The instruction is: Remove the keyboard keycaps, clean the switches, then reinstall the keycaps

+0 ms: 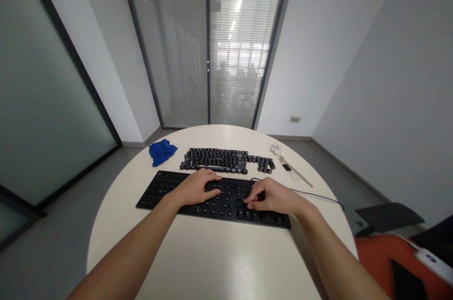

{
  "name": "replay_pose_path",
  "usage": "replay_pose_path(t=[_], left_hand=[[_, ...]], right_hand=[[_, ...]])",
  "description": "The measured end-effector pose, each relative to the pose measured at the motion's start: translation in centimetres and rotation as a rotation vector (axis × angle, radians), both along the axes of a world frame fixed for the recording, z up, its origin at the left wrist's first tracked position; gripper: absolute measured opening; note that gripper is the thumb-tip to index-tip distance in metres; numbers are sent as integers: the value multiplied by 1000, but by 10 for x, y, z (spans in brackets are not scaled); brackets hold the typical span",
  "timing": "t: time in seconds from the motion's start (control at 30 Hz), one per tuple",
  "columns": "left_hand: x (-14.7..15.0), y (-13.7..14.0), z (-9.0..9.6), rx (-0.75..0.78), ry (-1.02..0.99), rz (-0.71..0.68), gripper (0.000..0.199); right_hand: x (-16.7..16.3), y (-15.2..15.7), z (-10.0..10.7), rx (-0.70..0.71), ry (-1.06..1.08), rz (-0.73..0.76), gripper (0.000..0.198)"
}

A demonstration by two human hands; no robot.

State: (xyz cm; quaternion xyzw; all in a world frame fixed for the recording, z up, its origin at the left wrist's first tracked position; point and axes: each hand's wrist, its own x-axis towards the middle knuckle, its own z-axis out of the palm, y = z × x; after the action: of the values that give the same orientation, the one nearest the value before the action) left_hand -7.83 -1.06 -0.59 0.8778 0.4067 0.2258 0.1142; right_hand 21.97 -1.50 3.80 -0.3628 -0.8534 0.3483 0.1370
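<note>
Head view. Hands, two, both at one black keyboard [212, 211], which lies near the middle of one round white table [198, 253].
Left hand [196, 187]: one, palm down on the keyboard, left of its middle; thumb spread apart from the fingers, grasping nothing.
Right hand [271, 195]: one, over the keyboard's right part; thumb and forefinger drawn close together. Whether a keycap sits between them, cannot tell.
Seated caps: one row along the keyboard's near right edge; most other positions bare.
Loose keycaps [215, 158]: one black spread beyond the keyboard, in rows; too small to count.
Cable [314, 193]: one, black, running to the table's right edge.
Blue cloth [162, 151]: one, crumpled, far left.
At far right: one crumpled white tissue [276, 149], one slender stick [300, 175], one black-and-wire tool [287, 167].
Orange chair [375, 262]: one, right of the table.
</note>
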Motion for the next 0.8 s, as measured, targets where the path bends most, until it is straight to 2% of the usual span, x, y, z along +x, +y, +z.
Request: replay_pose_path(t=[0.2, 0.43, 0.8], left_hand=[[0, 0, 0, 2, 7, 1, 41], [-1, 1, -1, -5, 3, 3, 41], [0, -1, 1, -8, 2, 3, 41]], right_hand=[[-3, -5, 6, -3, -82, -43, 23], [-6, -6, 9, 138, -103, 23, 15], [-6, -5, 5, 82, -88, 5, 14]])
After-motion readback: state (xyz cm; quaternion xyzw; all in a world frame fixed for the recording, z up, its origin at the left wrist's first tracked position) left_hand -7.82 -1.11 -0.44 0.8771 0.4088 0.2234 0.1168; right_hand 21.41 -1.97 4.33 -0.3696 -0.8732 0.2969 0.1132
